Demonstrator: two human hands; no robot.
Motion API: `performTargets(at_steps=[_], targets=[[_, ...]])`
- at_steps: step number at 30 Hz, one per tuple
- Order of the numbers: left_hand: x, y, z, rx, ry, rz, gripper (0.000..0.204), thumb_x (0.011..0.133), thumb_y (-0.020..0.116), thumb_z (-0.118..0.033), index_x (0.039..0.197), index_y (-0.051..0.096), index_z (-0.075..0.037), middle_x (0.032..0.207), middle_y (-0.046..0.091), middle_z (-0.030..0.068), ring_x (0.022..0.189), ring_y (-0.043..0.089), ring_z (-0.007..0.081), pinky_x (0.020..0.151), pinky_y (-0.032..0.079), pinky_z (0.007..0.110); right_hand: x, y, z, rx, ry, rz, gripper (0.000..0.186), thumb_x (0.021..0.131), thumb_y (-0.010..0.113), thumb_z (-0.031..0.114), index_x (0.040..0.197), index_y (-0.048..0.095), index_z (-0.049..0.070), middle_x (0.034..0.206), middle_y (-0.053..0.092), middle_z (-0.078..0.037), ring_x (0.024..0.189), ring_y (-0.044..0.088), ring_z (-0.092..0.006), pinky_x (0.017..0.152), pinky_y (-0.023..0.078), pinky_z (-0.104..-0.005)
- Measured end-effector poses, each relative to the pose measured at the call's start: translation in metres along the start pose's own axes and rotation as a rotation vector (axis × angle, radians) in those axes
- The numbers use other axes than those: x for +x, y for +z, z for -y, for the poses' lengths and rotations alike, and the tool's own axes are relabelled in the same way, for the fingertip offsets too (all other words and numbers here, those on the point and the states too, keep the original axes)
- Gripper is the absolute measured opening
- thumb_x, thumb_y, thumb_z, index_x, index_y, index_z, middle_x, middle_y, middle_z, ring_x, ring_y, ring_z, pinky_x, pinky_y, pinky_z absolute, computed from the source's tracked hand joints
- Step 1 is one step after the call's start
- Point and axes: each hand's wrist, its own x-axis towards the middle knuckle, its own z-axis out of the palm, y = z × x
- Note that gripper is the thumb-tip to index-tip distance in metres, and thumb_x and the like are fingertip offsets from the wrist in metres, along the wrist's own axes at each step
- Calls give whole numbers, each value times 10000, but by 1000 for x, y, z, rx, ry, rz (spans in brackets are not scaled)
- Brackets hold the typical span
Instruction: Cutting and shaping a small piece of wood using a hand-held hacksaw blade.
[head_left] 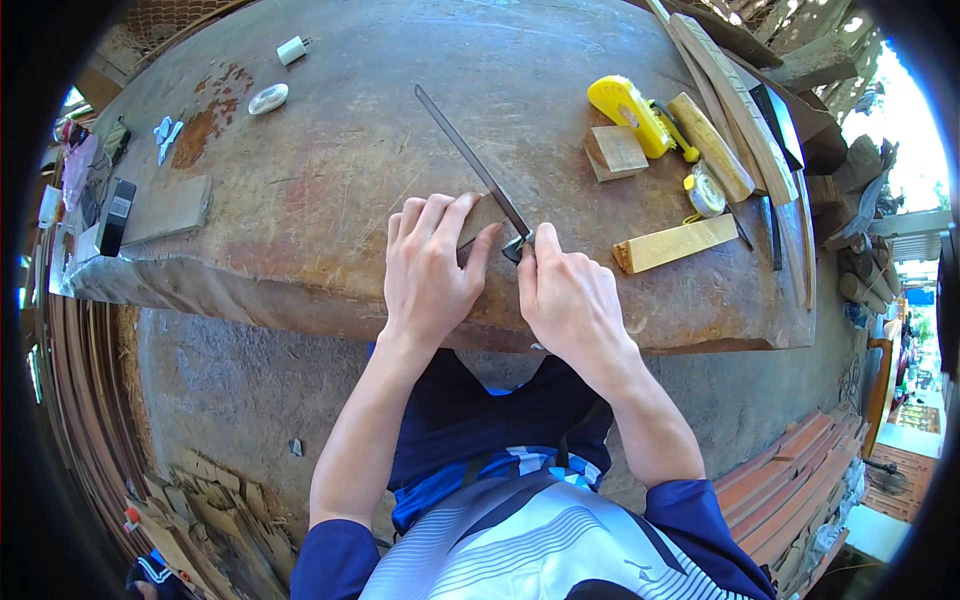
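My right hand [575, 290] is closed, thumb and forefinger pinching the near end of a long, narrow, dark metal bar [465, 150]. A small dark fitting [515, 248] shows at that end; its exact kind is unclear. The bar slants away to the far left above the bench. Beside it, my left hand [430, 260] bends over the bench, thumb and forefinger around what looks like a small flat piece of wood [484, 216]. Most of that piece is hidden under the fingers and the bar.
On the worn wooden bench [330, 170], a wood block [615, 153], yellow tool [630, 112], tape measure [704, 190] and wooden bar [675, 245] lie right. Long boards [735, 105] line the right edge. Far left are a white oval object [268, 98] and grey slab [170, 210].
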Motion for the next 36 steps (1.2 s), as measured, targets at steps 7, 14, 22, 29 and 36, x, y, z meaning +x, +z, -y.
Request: performTargets(at_steps=[7, 14, 22, 29, 36], targets=[[3, 5, 1, 29, 3, -4, 317, 914, 794, -206, 1171, 746, -27, 1028, 704, 101, 985, 626, 314, 909, 499, 431, 2, -2, 4, -77, 8, 7, 218, 1072, 510, 207, 1010, 534, 0, 676, 700, -253, 655, 726, -455, 610, 586, -545], [4, 6, -3, -4, 99, -8, 319, 916, 804, -214, 1159, 749, -14, 1012, 705, 116, 988, 634, 338, 884, 524, 435, -55, -14, -16, -141, 54, 102, 185, 1063, 546, 200, 1050, 520, 18, 653, 691, -231, 624, 719, -431, 590, 579, -537], [6, 4, -1, 39, -5, -55, 315, 949, 780, -225, 1183, 712, -25, 1053, 688, 124, 1015, 631, 343, 914, 506, 444, -115, -25, -23, 78, 90, 24, 158, 1062, 560, 155, 1027, 540, 2, 610, 649, -209, 590, 695, -418, 547, 523, -536], [-1, 6, -1, 7, -47, -26, 334, 963, 758, -256, 1200, 726, -22, 1062, 694, 115, 1029, 631, 327, 943, 493, 443, -10, -5, -10, 33, 4, -67, 228, 1076, 513, 210, 1017, 551, -6, 674, 684, -256, 645, 707, -452, 610, 551, -566], [2, 3, 0, 41, -30, 5, 337, 961, 760, -255, 1202, 732, -21, 1073, 697, 93, 1036, 624, 299, 944, 471, 422, 17, -5, -2, 19, -41, 1, 250, 1079, 493, 217, 999, 556, -12, 715, 699, -287, 686, 718, -480, 647, 569, -579]])
